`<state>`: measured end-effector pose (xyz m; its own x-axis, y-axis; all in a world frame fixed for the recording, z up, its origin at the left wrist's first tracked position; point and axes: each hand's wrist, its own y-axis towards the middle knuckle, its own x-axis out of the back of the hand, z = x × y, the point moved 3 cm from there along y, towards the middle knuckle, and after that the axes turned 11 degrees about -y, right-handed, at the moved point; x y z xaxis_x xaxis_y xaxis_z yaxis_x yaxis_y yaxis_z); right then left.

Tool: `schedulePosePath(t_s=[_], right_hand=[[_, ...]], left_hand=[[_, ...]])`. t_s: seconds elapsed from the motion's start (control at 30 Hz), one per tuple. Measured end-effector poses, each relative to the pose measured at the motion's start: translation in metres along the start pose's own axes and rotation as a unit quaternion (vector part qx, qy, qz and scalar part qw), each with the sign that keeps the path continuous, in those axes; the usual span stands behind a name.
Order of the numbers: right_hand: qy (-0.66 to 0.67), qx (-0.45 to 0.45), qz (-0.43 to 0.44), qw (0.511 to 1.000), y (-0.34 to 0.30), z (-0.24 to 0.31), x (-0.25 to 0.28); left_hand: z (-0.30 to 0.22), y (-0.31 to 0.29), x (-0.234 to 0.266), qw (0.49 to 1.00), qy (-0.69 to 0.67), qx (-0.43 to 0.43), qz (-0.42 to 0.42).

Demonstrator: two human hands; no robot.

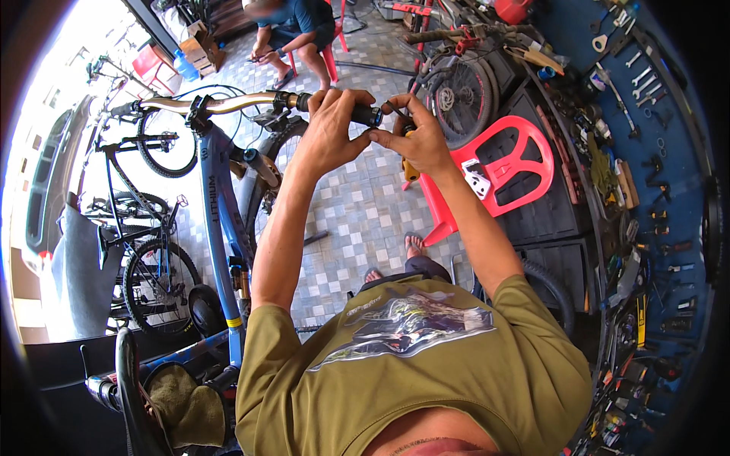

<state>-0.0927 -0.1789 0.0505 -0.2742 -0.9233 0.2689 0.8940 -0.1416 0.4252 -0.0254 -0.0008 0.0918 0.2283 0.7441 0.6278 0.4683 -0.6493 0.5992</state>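
Observation:
My left hand (332,131) is closed around the black grip (365,114) at the right end of a gold handlebar (243,100). The handlebar belongs to a blue bicycle (216,220) standing upright on my left. Beside the grip's outer end, my right hand (420,143) is closed, thumb and forefinger pinched at a small dark piece. A yellow and dark tool (411,167) shows under that hand, held against the palm; its kind is unclear. The fingers partly hide both the grip's end and the tool.
A red plastic chair (536,169) with a white and black item (477,181) on it stands at right. Beyond are a bicycle wheel (462,99) and a blue tool wall (646,144). More bicycles (156,266) stand left. A seated person (298,30) is at the far side.

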Motion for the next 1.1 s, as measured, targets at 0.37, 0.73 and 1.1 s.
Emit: schedulePosePath(t_s=[0.37,0.73,1.1], right_hand=[[-0.057,0.003,0.009,0.998,0.007,0.000,-0.007],[-0.100,0.088,-0.016,0.991,0.008,0.008,-0.004],[-0.109,0.101,0.017,0.989,0.012,0.007,-0.006]], left_hand=[[-0.003,-0.008,0.002,1.000,-0.001,0.000,-0.023],[-0.005,-0.009,0.000,1.000,0.006,0.014,-0.016],[-0.003,-0.012,0.002,0.999,-0.001,0.042,-0.010]])
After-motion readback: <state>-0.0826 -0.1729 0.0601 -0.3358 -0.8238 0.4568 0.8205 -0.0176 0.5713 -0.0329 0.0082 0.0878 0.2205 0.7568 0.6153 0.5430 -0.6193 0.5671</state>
